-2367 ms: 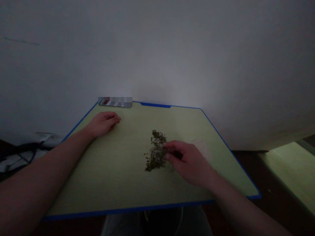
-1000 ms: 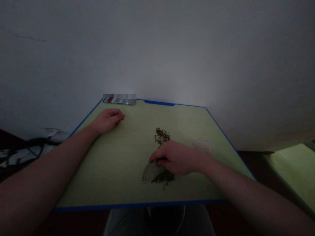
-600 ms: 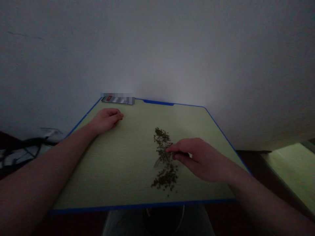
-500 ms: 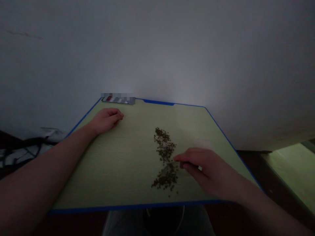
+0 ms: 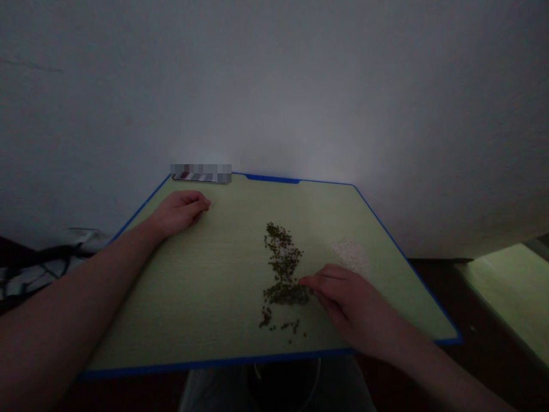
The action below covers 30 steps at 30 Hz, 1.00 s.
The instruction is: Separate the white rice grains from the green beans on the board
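Note:
Small dark greenish beans (image 5: pixel 285 263) lie in a ragged strip on the pale table (image 5: pixel 206 286), with some whitish grains among them. My right hand (image 5: pixel 343 294) is at the strip's right side, its thumb and fingers pressed together and fingertips at the lower clump. Whatever they may pinch is hidden. Behind that hand lies a flat patch of whitish grains (image 5: pixel 349 252). My left hand (image 5: pixel 182 212) rests on the far left of the table with its fingers curled closed, away from the beans; nothing shows in it.
A flat phone-like object (image 5: pixel 201 176), partly blurred, lies at the far left corner. Blue edging frames the table, which stands against a grey wall (image 5: pixel 274 97). Below the near edge is a dark round container (image 5: pixel 283 383) between my legs. Dark cables (image 5: pixel 38 257) show at left.
The lower beans have been pushed together into a denser band, leaving a few scattered nearer me. My right hand has shifted slightly, showing more of the whitish patch. My left hand stays put.

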### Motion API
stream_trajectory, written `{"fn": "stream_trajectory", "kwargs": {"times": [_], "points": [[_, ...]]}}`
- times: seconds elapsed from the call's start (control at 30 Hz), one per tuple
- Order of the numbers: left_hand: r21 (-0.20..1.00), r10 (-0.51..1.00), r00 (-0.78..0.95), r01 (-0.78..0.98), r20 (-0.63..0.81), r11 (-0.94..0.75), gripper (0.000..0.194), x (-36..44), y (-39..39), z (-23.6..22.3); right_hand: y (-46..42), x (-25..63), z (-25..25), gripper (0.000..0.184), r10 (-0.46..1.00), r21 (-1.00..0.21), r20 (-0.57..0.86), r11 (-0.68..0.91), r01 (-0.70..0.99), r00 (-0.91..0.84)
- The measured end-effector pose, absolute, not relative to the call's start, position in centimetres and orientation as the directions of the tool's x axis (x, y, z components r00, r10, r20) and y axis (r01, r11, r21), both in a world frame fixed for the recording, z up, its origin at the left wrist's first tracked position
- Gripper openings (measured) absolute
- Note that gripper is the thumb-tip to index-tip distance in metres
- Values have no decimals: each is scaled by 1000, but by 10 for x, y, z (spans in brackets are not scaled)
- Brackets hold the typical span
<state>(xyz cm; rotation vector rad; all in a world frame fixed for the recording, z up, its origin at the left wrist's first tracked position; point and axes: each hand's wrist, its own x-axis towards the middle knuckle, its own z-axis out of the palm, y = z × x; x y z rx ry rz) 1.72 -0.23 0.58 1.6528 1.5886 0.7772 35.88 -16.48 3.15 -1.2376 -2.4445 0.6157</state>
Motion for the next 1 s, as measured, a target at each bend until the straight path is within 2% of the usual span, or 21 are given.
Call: {"fn": "stream_trajectory", "kwargs": {"times": [0.3,0.43,0.73,0.9,1.0], "points": [[815,998,50,579,-41,4,18,22,-7,12,-201,374,20,43,774,-325,257,633,703,-579],[812,998,67,583,-19,-24,22,20,-4,9,-205,373,17,43,749,-292,288,662,690,-597],[820,998,64,572,-22,-18,19,19,-2,7,-200,363,22,43,729,-368,281,683,631,-625],[810,999,39,586,-24,-4,19,19,-2,8,-203,359,23,43,731,-426,230,669,609,-642],[805,999,37,593,-14,-11,18,19,-1,7,-205,356,25,43,774,-492,156,600,631,-614]]}}
